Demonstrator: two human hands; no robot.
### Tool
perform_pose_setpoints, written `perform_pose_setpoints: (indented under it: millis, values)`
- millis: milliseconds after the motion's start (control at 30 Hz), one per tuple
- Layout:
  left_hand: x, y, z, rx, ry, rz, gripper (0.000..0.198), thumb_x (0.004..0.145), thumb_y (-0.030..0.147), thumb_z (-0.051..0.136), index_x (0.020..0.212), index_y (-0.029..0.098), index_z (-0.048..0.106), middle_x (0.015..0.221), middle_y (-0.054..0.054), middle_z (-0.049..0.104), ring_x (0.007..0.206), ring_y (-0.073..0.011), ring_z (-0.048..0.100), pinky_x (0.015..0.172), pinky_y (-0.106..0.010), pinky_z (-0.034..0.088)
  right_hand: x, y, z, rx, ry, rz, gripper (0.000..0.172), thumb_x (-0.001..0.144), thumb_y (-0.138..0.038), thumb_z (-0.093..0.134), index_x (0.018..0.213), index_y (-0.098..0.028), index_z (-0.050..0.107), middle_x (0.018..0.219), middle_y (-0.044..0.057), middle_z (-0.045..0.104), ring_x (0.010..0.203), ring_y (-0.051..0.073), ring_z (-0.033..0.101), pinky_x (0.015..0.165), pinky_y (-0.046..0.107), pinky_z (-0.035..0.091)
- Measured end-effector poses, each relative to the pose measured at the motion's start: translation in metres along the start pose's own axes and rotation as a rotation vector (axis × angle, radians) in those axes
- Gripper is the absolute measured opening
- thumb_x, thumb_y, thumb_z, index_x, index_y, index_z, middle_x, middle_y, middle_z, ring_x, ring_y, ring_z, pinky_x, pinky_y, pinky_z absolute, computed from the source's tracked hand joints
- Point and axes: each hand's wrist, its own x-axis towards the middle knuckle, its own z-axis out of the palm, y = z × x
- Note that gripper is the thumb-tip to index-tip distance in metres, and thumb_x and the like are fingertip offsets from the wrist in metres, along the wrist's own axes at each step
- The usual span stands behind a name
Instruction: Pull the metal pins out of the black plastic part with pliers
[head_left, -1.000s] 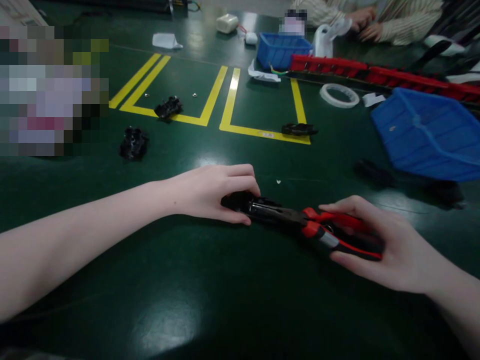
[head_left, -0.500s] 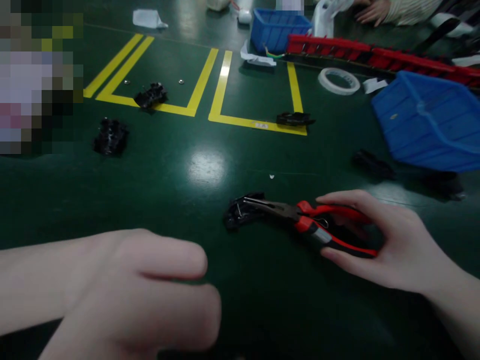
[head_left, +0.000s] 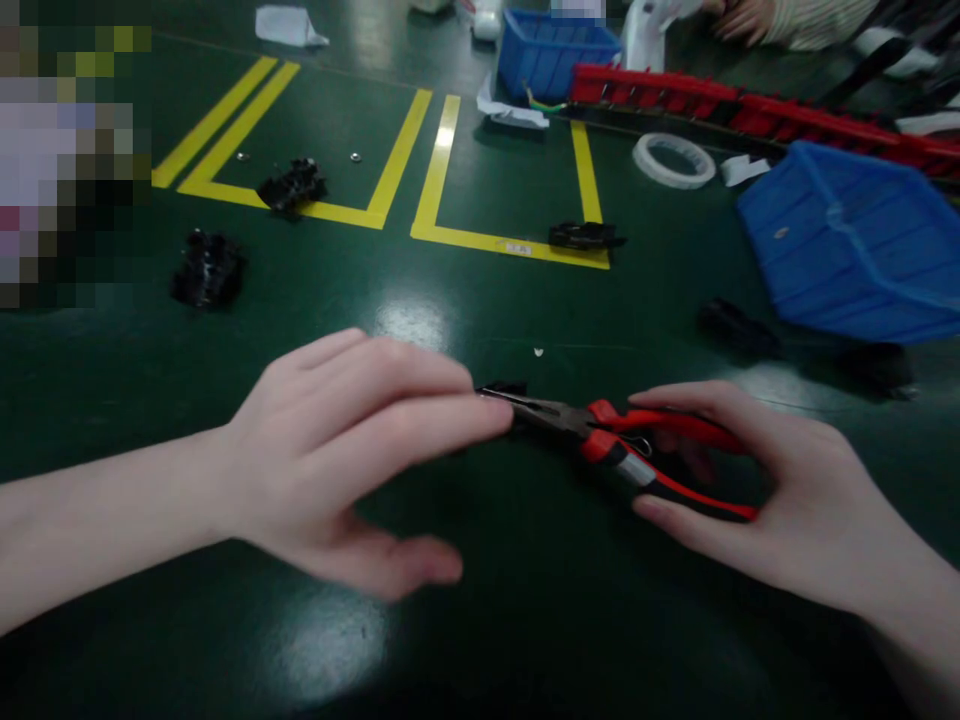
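Red-handled long-nose pliers point(head_left: 600, 430) are held in my right hand point(head_left: 787, 480), their jaws pointing left. The tips of the jaws lie at a black part point(head_left: 504, 387), which is mostly hidden behind my left fingers. My left hand point(head_left: 360, 430) is over that part, fingers stretched out and thumb apart, with the fingertips near the plier jaws. Whether the fingertips touch the part cannot be made out. A tiny white scrap point(head_left: 538, 352) lies just beyond the jaws.
Black parts lie at left point(head_left: 208, 268), on the yellow tape point(head_left: 294, 187) and at its right corner point(head_left: 585, 236). Blue bins point(head_left: 855, 240), a white tape roll point(head_left: 673, 161) and a red rack point(head_left: 652, 88) stand at right and back. Another person's hand point(head_left: 746, 18) shows at the top.
My left hand has moved up and forward over the black part, and its curled fingers have stretched out. My right hand and the pliers have hardly moved.
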Motion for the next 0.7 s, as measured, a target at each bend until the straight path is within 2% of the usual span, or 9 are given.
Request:
perform_pose_setpoints:
  millis: [33, 67, 100, 233, 433, 600, 700]
  values:
    - [0.007, -0.005, 0.003, 0.045, -0.054, -0.006, 0.067, 0.089, 0.059, 0.062, 0.138, 0.016, 0.048, 0.125, -0.014, 0.064, 0.1, -0.0266, 0.065, 0.078, -0.04, 0.055, 0.0, 0.0, 0.0, -0.004, 0.0, 0.008, 0.051, 0.074, -0.054, 0.073, 0.118, -0.031, 0.059, 0.101, 0.004, 0.075, 0.078, 0.028, 0.073, 0.055, 0.037, 0.059]
    - [0.013, -0.009, 0.006, 0.1, -0.06, -0.076, 0.07, 0.089, 0.06, 0.061, 0.137, 0.011, 0.048, 0.124, -0.016, 0.063, 0.105, -0.029, 0.064, 0.079, -0.042, 0.054, 0.0, -0.001, 0.0, -0.002, -0.002, 0.018, 0.051, 0.074, -0.054, 0.072, 0.117, -0.031, 0.059, 0.101, 0.004, 0.075, 0.078, 0.028, 0.073, 0.056, 0.038, 0.059]
    - [0.017, -0.012, 0.01, 0.121, -0.084, -0.103, 0.068, 0.09, 0.06, 0.06, 0.135, 0.01, 0.051, 0.122, -0.016, 0.064, 0.104, -0.0296, 0.063, 0.079, -0.042, 0.053, -0.001, -0.001, 0.0, 0.005, -0.004, 0.03, 0.051, 0.074, -0.055, 0.072, 0.117, -0.031, 0.059, 0.102, 0.003, 0.075, 0.079, 0.028, 0.073, 0.057, 0.039, 0.06]
    - [0.018, -0.016, 0.017, 0.102, -0.155, -0.139, 0.037, 0.094, 0.042, 0.061, 0.121, 0.016, 0.06, 0.111, -0.008, 0.067, 0.096, -0.0235, 0.063, 0.077, -0.035, 0.05, -0.002, -0.003, -0.003, 0.057, -0.015, 0.061, 0.051, 0.073, -0.055, 0.073, 0.117, -0.032, 0.06, 0.103, 0.003, 0.075, 0.083, 0.029, 0.074, 0.062, 0.041, 0.062]
    - [0.016, -0.018, 0.014, 0.054, -0.116, -0.107, 0.033, 0.094, 0.033, 0.061, 0.122, 0.015, 0.059, 0.109, -0.009, 0.067, 0.095, -0.0211, 0.064, 0.077, -0.032, 0.05, -0.004, -0.008, -0.008, 0.133, -0.045, 0.115, 0.05, 0.074, -0.054, 0.074, 0.117, -0.034, 0.06, 0.106, 0.001, 0.075, 0.085, 0.029, 0.075, 0.072, 0.044, 0.064]
    - [0.017, -0.019, 0.015, 0.085, -0.074, -0.047, 0.035, 0.094, 0.034, 0.062, 0.121, 0.013, 0.059, 0.105, -0.01, 0.068, 0.091, -0.0212, 0.065, 0.074, -0.032, 0.049, -0.005, -0.013, -0.009, 0.15, -0.077, 0.136, 0.05, 0.075, -0.054, 0.074, 0.118, -0.033, 0.06, 0.106, 0.003, 0.075, 0.083, 0.03, 0.074, 0.063, 0.043, 0.064]
    - [0.018, -0.018, 0.015, 0.101, -0.069, -0.025, 0.033, 0.094, 0.031, 0.062, 0.122, 0.012, 0.058, 0.105, -0.01, 0.068, 0.091, -0.0208, 0.065, 0.074, -0.031, 0.049, -0.006, -0.018, -0.009, 0.206, -0.074, 0.176, 0.046, 0.077, -0.053, 0.072, 0.116, -0.031, 0.061, 0.107, 0.004, 0.075, 0.084, 0.029, 0.074, 0.064, 0.042, 0.063]
